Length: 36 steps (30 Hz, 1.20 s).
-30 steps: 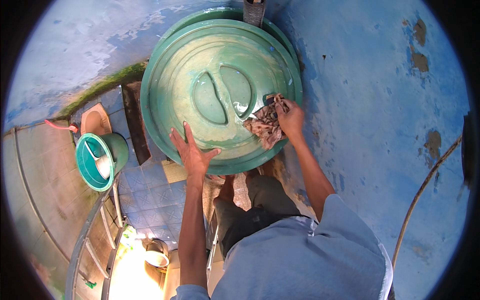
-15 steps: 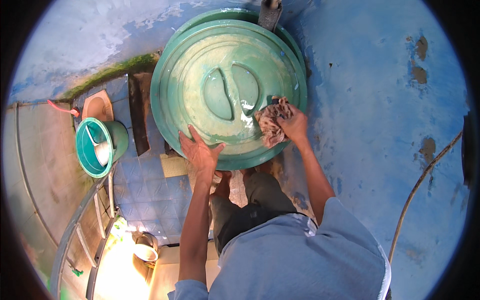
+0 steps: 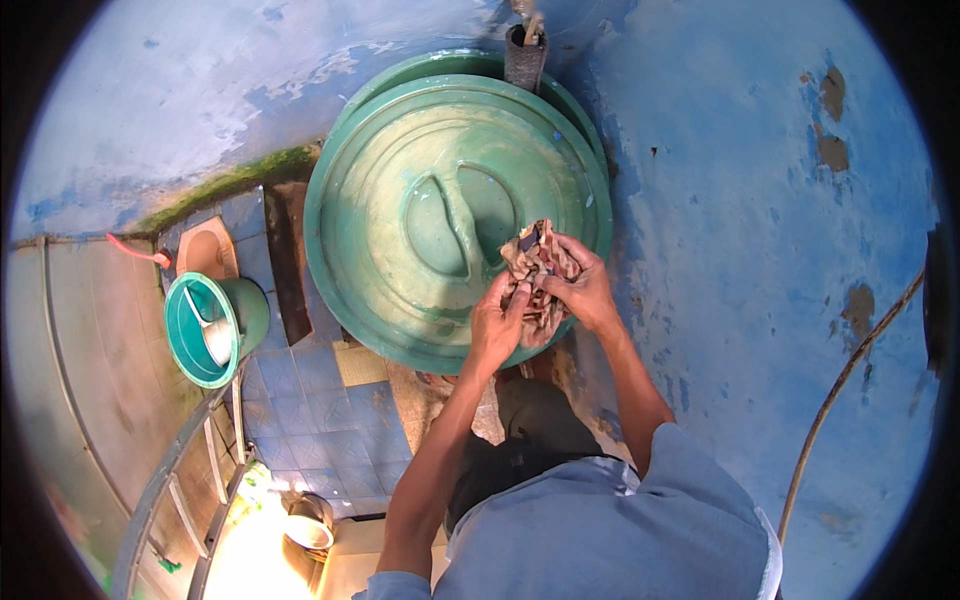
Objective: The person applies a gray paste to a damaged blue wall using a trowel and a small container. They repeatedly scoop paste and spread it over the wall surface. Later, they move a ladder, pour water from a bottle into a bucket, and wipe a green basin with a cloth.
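Observation:
A crumpled brown patterned rag is bunched between my two hands, above the near right part of a large round green lid. My left hand grips the rag's left side with the thumb pressed on it. Closed on its right side is my right hand. The lid has a raised wavy grip across its middle and pale, worn patches. It covers a big green tub, whose rim shows at the back.
A grey pipe rises behind the lid against the peeling blue wall. To the left, a green bucket holding a white dipper stands beside a curved metal railing. Blue tiles cover the floor.
My left hand has left the lid's near edge and moved right to take hold of the rag. The rag has come off the lid's surface in my right hand. The view has shifted slightly.

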Available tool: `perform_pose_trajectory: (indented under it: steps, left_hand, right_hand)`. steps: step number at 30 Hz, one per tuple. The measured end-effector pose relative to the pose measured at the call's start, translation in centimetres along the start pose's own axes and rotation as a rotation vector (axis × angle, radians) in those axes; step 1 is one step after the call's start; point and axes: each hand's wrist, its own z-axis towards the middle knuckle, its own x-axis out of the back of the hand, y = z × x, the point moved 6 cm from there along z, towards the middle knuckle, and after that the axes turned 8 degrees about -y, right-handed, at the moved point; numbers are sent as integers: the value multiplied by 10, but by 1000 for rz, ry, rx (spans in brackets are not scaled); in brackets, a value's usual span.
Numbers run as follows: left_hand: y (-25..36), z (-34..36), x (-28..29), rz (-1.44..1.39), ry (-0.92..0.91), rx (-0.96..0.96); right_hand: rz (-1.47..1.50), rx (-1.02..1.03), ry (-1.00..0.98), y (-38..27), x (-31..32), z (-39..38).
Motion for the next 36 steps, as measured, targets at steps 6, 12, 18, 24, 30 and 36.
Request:
perform_pose_trajectory:
  steps: [6, 12, 18, 24, 30, 36]
  left_hand:
    - [18, 21, -11, 578, 101, -119]
    - [35, -9, 106, 1314, 474, 134]
    - [11, -10, 128, 1391, 423, 308]
    - [16, -12, 125, 1414, 440, 289]
    - [17, -8, 127, 1430, 446, 318]
    - [14, -11, 126, 1440, 438, 312]
  right_hand:
    - [-95, -2, 211, -6, 41, 19]
    - [-1191, 219, 519, -96, 120, 112]
    - [-1862, 230, 216, -88, 139, 273]
    - [-1993, 306, -23, -28, 140, 315]
    - [-2081, 472, -21, -32, 134, 291]
    - [-2070, 351, -54, -26, 127, 303]
